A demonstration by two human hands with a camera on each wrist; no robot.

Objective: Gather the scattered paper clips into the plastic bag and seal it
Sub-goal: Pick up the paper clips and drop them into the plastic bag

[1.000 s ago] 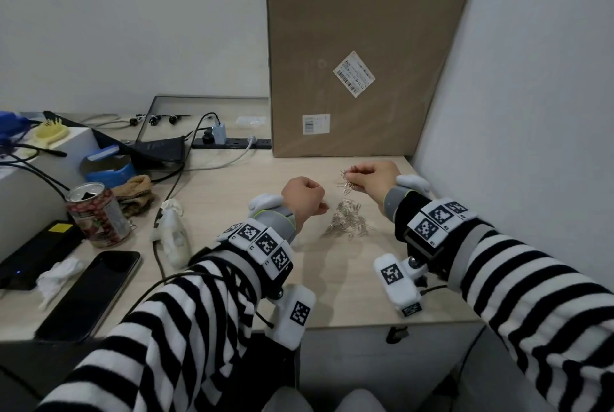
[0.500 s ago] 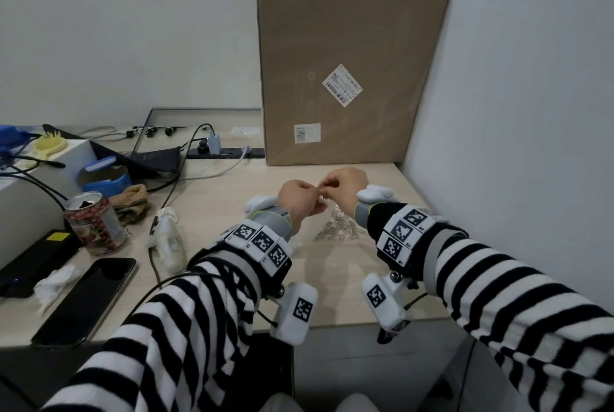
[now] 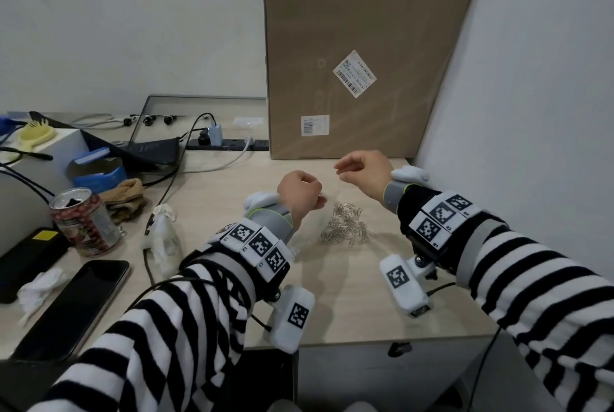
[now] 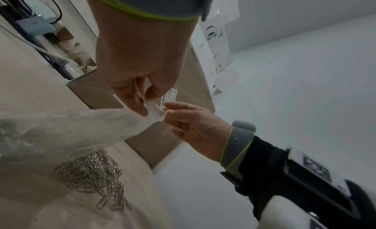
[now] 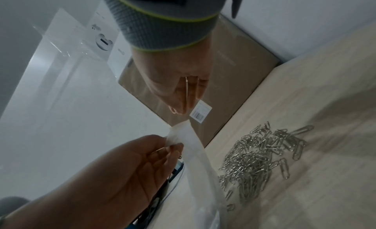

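A heap of silver paper clips point(image 3: 345, 225) point(image 4: 95, 176) point(image 5: 262, 160) lies on the wooden desk point(image 3: 332, 295) between my hands. My left hand point(image 3: 300, 194) point(image 4: 146, 107) point(image 5: 171, 147) is raised above the desk and pinches the rim of the clear plastic bag point(image 4: 71, 129) point(image 5: 195, 160), which hangs down to the desk left of the heap. My right hand point(image 3: 342, 167) point(image 4: 168, 113) point(image 5: 183, 107) hovers just right of the bag's rim with its fingers curled round a paper clip or two. In the head view the bag is almost invisible under my left wrist.
A tall cardboard box point(image 3: 358, 56) stands right behind the hands, with a white wall close on the right. To the left are a drink can point(image 3: 83, 222), a phone point(image 3: 73, 305), a white bundle point(image 3: 162, 238), cables and a power strip point(image 3: 229, 144).
My right hand carried clips from above the heap to my left hand at the bag's rim, then drew back a little to the right. The left hand stayed raised.
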